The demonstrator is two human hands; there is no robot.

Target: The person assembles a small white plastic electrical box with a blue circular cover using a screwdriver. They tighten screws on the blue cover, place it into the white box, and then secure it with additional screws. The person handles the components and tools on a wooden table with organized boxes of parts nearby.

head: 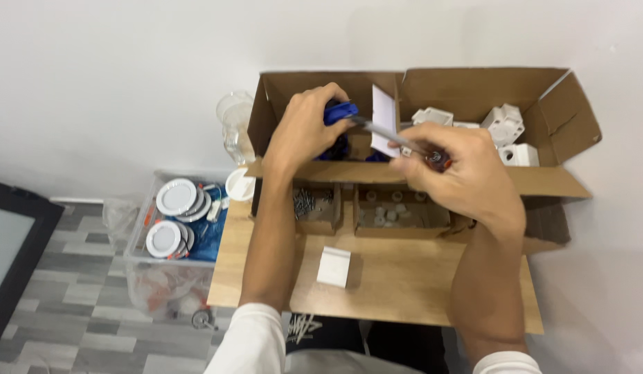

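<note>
My left hand [304, 128] is closed around the blue handle of a screwdriver [340, 111], raised over a large open cardboard box [474, 86]. The metal shaft [390, 134] runs to the right into my right hand [460, 170], whose fingers pinch the shaft's tip together with a small dark part I cannot make out. A white folded card [383, 118] stands just behind the shaft. Below the hands lie a small cardboard box of screws [311, 204] and a second small box [397, 215] holding several pale plastic plugs. A white square plate [334, 266] rests on the wooden table [404, 284].
White plastic blocks [505, 125] sit inside the big box at the right. Left of the table stands a clear plastic bin [162, 277] with round white lamps [176, 197] and blue wrapping. A clear glass jar [235, 121] stands against the white wall. Grey floor planks lie at the lower left.
</note>
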